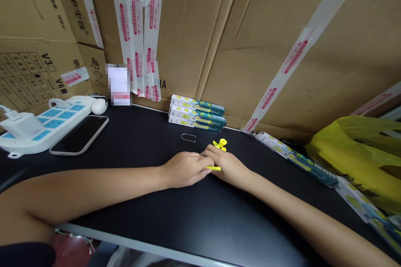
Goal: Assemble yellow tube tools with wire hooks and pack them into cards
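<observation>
Near the middle of the black table, my left hand [186, 170] is closed around a thin yellow stick-like plastic piece [214, 168], whose end pokes out past the fingers. My right hand [228, 166] meets it, knuckles up, with its fingers curled and touching the left fingers. What the right fingers grip is hidden beneath the hand. Just beyond the right hand lie small yellow plastic parts [222, 143], partly covered by it. A bent U-shaped metal wire [188, 137] rests flat on the table a little farther back.
Printed product boxes [197, 113] are stacked at the back, with more boxes [297, 159] along the right beside a yellow plastic bag [357, 154]. On the left are a white power strip [67, 108] and a phone [79, 135]. A lit, blurred screen [119, 85] leans against the cardboard wall [194, 29].
</observation>
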{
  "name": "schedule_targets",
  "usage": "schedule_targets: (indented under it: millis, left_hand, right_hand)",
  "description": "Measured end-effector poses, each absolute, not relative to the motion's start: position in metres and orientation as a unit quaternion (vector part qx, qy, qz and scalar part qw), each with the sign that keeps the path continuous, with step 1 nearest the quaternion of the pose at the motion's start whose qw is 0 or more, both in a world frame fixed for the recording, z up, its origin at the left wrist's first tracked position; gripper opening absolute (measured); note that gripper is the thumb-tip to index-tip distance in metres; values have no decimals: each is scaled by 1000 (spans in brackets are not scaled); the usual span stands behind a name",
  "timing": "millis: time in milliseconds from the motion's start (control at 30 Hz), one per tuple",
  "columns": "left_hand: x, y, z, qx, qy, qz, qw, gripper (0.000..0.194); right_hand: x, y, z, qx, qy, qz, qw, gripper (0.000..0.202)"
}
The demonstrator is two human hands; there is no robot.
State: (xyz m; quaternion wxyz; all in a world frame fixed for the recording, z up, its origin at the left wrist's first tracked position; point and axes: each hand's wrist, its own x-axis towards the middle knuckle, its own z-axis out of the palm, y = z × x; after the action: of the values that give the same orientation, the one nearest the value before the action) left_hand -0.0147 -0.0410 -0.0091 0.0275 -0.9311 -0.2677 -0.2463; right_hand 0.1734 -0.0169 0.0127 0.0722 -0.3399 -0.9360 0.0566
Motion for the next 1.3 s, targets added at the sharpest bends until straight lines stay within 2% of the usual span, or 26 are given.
schedule_targets:
  millis: [367, 533, 800, 1167, 1300]
  left_hand:
    - [-12, -41, -8, -907, -368, -200, 33, 21]
    - [-12, -40, -7, -900, -396, -181, 26, 16]
    - [-14, -37, -5, -916, -366, -163, -15, 19]
    - [-12, -39, -4, -921, -365, -139, -2, 16]
    - [-12, -39, -4, -924, -354, -142, 4, 16]
  right_hand:
    - [187, -17, 14, -395, -905, 129, 89, 11]
    - [188, -15, 17, -404, -898, 160, 66, 2]
    - [197, -2, 14, -378, -883, 275, 54, 8]
    - [197, -15, 27, -348, -912, 213, 40, 13]
    - [197, -13, 27, -356, -893, 274, 26, 10]
